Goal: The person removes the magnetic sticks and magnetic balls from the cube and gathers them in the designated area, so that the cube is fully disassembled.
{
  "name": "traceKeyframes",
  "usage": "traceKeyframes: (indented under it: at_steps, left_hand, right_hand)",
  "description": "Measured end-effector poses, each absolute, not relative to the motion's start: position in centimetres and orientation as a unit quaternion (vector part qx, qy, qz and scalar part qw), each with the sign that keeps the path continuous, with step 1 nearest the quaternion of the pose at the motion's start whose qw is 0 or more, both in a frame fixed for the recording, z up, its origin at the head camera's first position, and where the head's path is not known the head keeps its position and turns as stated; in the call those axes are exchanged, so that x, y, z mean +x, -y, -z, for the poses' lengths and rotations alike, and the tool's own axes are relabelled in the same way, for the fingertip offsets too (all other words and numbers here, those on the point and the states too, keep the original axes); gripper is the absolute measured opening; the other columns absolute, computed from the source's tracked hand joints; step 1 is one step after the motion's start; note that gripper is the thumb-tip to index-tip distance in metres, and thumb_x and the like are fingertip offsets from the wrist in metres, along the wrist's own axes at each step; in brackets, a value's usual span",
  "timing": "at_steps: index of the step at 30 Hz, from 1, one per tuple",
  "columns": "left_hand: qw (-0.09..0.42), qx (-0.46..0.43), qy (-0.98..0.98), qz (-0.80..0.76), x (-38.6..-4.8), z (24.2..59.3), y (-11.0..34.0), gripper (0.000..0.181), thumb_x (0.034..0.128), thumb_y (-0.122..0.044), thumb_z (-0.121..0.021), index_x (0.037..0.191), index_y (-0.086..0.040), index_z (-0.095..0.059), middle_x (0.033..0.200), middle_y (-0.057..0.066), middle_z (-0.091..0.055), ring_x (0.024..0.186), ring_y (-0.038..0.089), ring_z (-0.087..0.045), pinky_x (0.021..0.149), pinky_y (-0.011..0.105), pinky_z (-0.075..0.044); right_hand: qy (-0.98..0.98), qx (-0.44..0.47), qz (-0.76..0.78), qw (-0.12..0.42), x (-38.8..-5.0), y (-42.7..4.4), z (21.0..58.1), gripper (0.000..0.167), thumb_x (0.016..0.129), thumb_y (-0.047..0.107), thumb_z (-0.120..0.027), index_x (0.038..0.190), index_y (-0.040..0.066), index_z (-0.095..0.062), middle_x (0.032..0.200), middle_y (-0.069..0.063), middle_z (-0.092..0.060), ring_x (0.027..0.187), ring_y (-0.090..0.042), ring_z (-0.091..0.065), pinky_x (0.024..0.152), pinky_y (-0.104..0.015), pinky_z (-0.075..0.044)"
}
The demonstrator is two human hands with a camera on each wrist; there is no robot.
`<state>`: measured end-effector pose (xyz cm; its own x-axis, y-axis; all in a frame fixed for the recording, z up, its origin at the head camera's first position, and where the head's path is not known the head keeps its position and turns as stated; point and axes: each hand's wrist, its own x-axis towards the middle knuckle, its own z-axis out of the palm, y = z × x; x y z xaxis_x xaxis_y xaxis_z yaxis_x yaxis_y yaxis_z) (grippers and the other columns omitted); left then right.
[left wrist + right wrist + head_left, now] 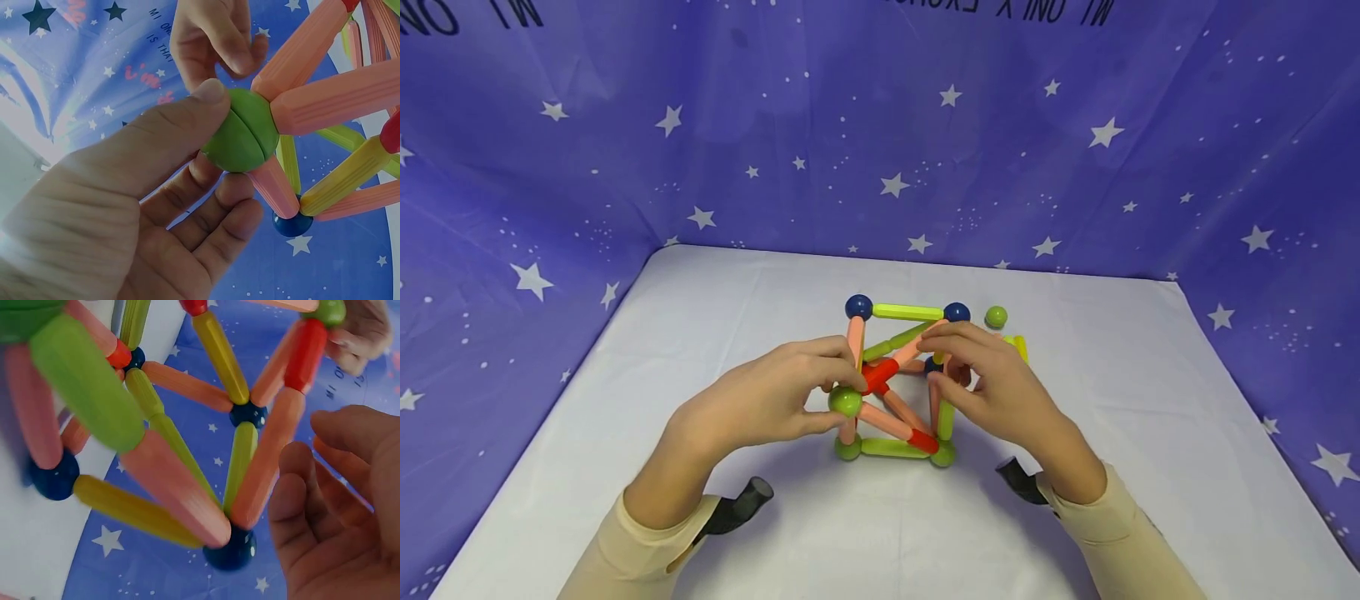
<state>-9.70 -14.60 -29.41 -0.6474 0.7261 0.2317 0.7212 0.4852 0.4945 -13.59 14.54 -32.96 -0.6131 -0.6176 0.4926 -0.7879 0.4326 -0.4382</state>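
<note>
A framework of magnetic rods and balls stands on the table, with pink, red, yellow and lime rods (907, 312) joined by blue balls (859, 307) and green balls (942, 453). My left hand (775, 392) pinches a raised green ball (244, 134) between thumb and fingers; pink rods (340, 97) run out from it. On the other side, my right hand (1000, 379) is beside a red-and-pink rod (275, 450), its fingers loosely bent with nothing between thumb and fingertips (297, 462). Whether those fingertips touch the rod, I cannot tell. Part of the framework's right side is hidden behind this hand.
A loose green ball (997, 317) lies behind the right hand. Near it a yellow piece (1020, 347) shows partly past the knuckles. The white tabletop (895, 533) meets a purple star-printed cloth (820, 125) at the back and sides.
</note>
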Motion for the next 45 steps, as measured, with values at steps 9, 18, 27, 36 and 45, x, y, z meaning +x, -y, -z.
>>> traceKeyframes:
  at_steps: [9,18,27,36,45]
  left_hand:
    - [-0.002,0.423,-0.863,-0.276,-9.6,29.4,14.5,0.018,0.0822,-0.013,-0.079,0.099,-0.017,-0.073,0.102,-0.009,-0.054,0.085,0.006,-0.053,0.075,0.025,-0.050]
    - [-0.001,0.421,-0.864,-0.275,-9.5,29.4,14.5,0.017,0.0820,-0.014,-0.079,0.097,-0.018,-0.073,0.102,-0.010,-0.054,0.085,0.005,-0.053,0.075,0.025,-0.050]
    - [-0.003,0.416,-0.869,-0.269,-9.6,29.5,14.6,0.018,0.0812,-0.013,-0.080,0.097,-0.018,-0.073,0.101,-0.011,-0.054,0.085,0.004,-0.054,0.076,0.023,-0.050]
    - [-0.007,0.414,-0.871,-0.264,-9.6,29.4,14.5,0.019,0.0806,-0.013,-0.080,0.098,-0.017,-0.074,0.100,-0.010,-0.053,0.085,0.004,-0.054,0.076,0.022,-0.050]
    - [-0.002,0.411,-0.872,-0.265,-9.6,29.5,14.5,0.019,0.0814,-0.014,-0.080,0.099,-0.018,-0.073,0.101,-0.011,-0.053,0.086,0.003,-0.055,0.077,0.022,-0.050]
  right_hand:
    - [0.853,0.441,-0.248,0.130,-14.2,-11.5,33.5,0.030,0.085,0.010,-0.077,0.113,0.013,-0.069,0.114,0.001,-0.061,0.083,-0.009,-0.061,0.069,-0.020,-0.052]
    - [0.850,0.451,-0.248,0.114,-13.9,-12.0,33.3,0.013,0.089,0.020,-0.073,0.102,0.017,-0.069,0.108,0.005,-0.059,0.066,-0.003,-0.054,0.060,-0.017,-0.048]
    - [0.867,0.415,-0.250,0.118,-13.2,-12.9,32.8,0.021,0.083,0.025,-0.080,0.088,0.017,-0.062,0.087,0.008,-0.050,0.064,-0.004,-0.045,0.054,-0.020,-0.042]
    - [0.893,0.286,-0.270,0.218,-11.6,-14.6,33.0,0.020,0.077,0.007,-0.065,0.097,0.008,-0.064,0.102,-0.004,-0.054,0.063,-0.008,-0.046,0.050,-0.022,-0.043]
    - [0.922,0.228,-0.235,0.206,-11.7,-16.3,33.5,0.025,0.072,0.001,-0.061,0.095,0.008,-0.069,0.078,-0.002,-0.054,0.057,-0.012,-0.044,0.048,-0.026,-0.039]
